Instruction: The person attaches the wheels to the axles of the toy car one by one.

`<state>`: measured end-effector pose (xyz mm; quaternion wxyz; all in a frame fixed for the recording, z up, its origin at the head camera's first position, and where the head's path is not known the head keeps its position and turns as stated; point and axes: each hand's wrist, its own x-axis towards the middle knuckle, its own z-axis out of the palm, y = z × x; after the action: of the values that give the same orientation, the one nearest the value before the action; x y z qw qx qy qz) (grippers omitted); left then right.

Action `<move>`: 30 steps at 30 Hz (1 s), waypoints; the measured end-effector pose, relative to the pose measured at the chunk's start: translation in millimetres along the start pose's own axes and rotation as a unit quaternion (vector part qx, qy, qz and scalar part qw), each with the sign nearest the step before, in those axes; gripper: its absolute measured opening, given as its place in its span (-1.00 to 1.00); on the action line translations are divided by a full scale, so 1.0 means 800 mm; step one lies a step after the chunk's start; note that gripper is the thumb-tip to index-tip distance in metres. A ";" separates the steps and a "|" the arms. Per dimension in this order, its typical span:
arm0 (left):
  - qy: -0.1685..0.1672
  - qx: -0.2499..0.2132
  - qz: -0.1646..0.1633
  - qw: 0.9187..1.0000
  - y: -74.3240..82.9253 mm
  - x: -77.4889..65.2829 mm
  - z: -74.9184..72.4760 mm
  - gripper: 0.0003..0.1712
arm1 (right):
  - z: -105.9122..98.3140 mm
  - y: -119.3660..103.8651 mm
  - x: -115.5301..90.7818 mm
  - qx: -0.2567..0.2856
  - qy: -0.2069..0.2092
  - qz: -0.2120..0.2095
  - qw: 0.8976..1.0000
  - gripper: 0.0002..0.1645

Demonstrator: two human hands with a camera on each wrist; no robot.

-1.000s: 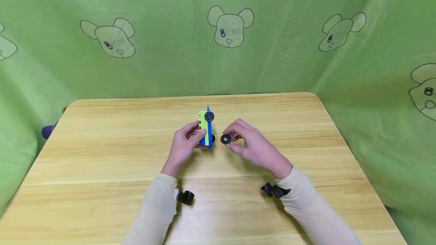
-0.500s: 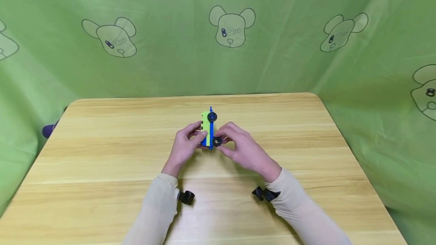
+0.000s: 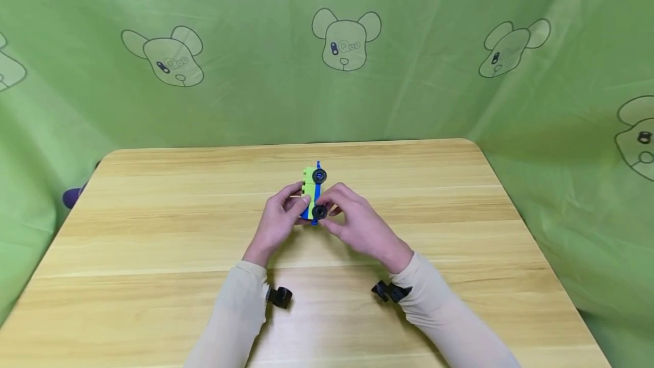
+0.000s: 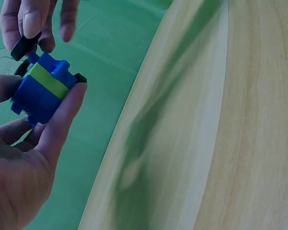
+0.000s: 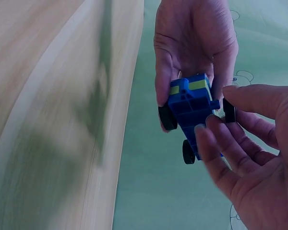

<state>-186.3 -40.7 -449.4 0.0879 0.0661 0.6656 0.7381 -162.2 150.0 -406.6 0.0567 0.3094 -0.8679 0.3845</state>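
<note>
Left hand (image 3: 278,221): fingers curled round the blue and lime-green plastic brick car (image 3: 309,196), held above the wooden table (image 3: 153,231)
Right hand (image 3: 357,221): pinching a small black plastic wheel (image 3: 319,212) against the car's side
Handling: likely light, stiff; wheel small and easily dropped, best pinched by its rim

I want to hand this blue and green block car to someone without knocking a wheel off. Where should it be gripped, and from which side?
Probably grip the block car by its body, across the flat faces between the wheels, as the left hand does. Come from the side away from the loose-looking wheel that the right hand pinches; the protruding wheels look easily knocked.
</note>
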 end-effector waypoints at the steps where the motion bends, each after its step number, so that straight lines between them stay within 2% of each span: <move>1: -0.003 -0.004 -0.001 1.000 0.000 0.000 0.000 -0.45 | 0.001 0.000 0.000 0.000 0.000 0.001 1.000 -0.58; 10: -0.006 -0.029 0.001 1.000 -0.001 0.000 0.002 -0.42 | 0.004 0.002 0.003 0.011 0.002 0.010 1.000 -0.61; 20: -0.002 -0.026 0.008 1.000 0.000 -0.002 0.003 -0.44 | 0.003 0.004 0.003 -0.001 0.005 0.009 1.000 -0.60; 30: -0.032 -0.046 0.024 0.998 -0.002 -0.004 0.003 -0.38 | 0.006 0.004 0.003 0.037 0.010 0.039 0.998 -0.62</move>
<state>-182.4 -39.0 -450.6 0.0938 0.1016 0.6262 0.7673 -165.5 147.3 -411.2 0.0386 0.2734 -0.8636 0.4218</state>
